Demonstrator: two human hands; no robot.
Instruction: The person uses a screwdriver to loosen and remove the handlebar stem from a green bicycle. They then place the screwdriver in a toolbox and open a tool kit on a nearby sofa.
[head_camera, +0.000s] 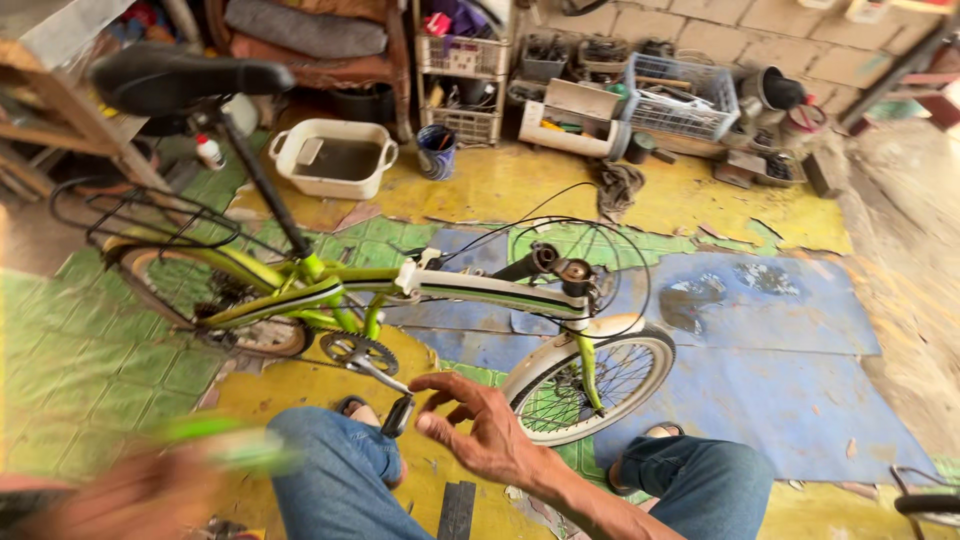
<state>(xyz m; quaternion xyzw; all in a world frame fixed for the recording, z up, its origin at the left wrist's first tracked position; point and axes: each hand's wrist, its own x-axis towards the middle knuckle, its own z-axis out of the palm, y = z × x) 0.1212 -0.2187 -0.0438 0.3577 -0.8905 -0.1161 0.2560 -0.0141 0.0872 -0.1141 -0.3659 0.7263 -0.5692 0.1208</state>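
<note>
While your right hand hovers with fingers spread and curled, empty, just beside the black pedal, the head view puts the green folding bicycle lying across the patchy painted floor in front of your knees, seat to the left and front wheel to the right; the pedal hangs at the end of the crank, below the chainring and just above your left knee, so it is the nearest thing to reach; close thumb and forefinger on the pedal body rather than on the crank arm, keeping clear of the chainring teeth, which sit close above; judged from this angle, a grip from the side gives better control than one from the tip, since the pedal is likely to spin on its axle; your left hand is a blur at the lower left, apparently closed round a green, stick-shaped object, though the blur leaves the grip uncertain; steady that hand before it nears the frame; the loose black cables arching over the handlebar stem lie well apart from the pedal and need no attention; a white tub of dark liquid stands further back, near the baskets of parts along the wall.
</note>
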